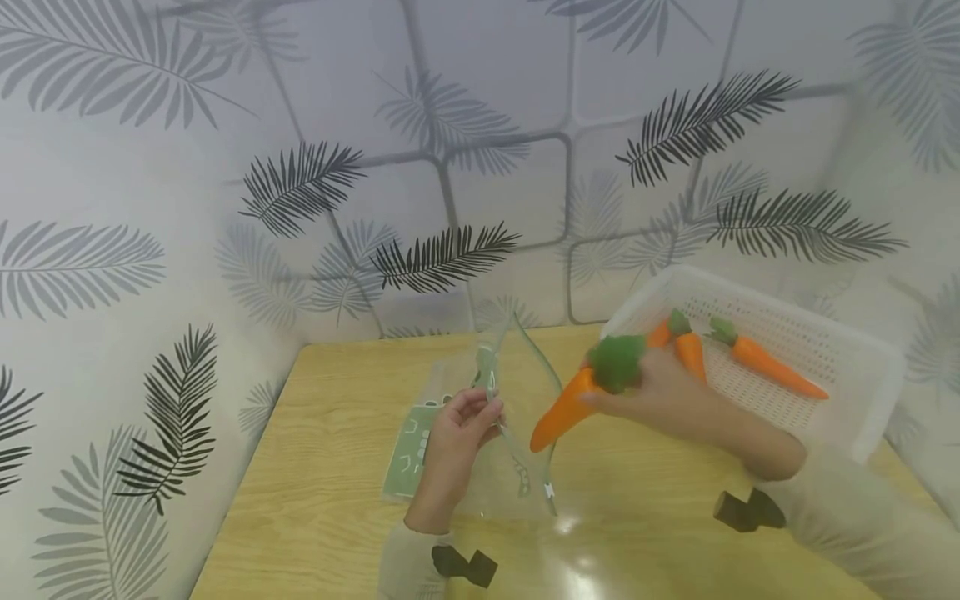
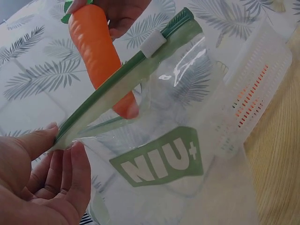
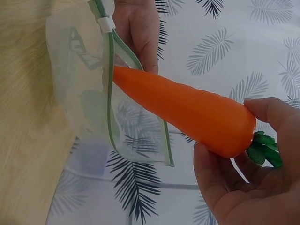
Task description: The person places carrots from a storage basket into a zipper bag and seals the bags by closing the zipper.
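My left hand [image 1: 450, 433] pinches one end of the green zip edge of a clear zip bag [image 2: 157, 159]. The bag's mouth gapes, with a white slider [image 2: 153, 43] on the zip edge and NIU+ printed on its side. In my right hand [image 1: 667, 396] is an orange toy carrot [image 3: 187, 108], held round its thick end beside the green leafy top [image 3: 263, 149]. The carrot's tip points down between the two zip edges, and in the left wrist view it shows through the clear film.
A white perforated basket [image 1: 885, 375] at the right of the wooden table [image 1: 300, 467] holds several toy carrots [image 1: 780, 368]. Beside my left hand, a green printed panel [image 1: 408, 454] lies low over the table. A leaf-patterned backdrop [image 1: 510, 192] rises behind.
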Available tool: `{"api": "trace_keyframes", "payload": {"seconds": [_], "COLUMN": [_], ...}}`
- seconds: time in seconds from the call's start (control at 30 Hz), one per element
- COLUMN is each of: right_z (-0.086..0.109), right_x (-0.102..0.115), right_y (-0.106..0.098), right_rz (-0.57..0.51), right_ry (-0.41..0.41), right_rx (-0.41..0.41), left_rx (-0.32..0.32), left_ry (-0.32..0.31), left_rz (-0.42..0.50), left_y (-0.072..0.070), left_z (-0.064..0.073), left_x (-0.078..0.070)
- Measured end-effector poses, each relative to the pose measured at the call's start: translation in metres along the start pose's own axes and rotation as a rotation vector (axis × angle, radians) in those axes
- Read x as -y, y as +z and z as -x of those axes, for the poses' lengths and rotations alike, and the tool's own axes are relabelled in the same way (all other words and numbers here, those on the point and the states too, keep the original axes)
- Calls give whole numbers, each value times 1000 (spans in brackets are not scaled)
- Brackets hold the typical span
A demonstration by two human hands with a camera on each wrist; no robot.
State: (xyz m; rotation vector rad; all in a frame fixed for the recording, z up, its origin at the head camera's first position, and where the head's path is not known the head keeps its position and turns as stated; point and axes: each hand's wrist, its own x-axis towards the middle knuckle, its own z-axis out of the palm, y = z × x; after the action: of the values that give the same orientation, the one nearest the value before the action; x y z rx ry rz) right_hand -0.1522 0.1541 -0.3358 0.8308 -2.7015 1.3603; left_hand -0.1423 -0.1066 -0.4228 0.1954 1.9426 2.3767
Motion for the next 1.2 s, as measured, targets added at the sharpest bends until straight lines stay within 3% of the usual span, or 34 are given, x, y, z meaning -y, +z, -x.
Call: {"api": "trace_keyframes", "payload": {"seconds": [0.33, 0.67, 1.2], "right_z": [-3, -2, -2], "right_x": [-11, -12, -22], "right_y": [16, 26, 46], "right_rz": [92, 299, 52], "right_ry": [-119, -193, -168], "right_rx": [33, 44, 177], "left_rx": [1, -7, -30], "left_ry": [17, 30, 20], "left_rz": [-1, 7, 11], "left_y": [1, 5, 4], "left_z": [-1, -1, -1], "left_x": [-1, -2, -4]}}
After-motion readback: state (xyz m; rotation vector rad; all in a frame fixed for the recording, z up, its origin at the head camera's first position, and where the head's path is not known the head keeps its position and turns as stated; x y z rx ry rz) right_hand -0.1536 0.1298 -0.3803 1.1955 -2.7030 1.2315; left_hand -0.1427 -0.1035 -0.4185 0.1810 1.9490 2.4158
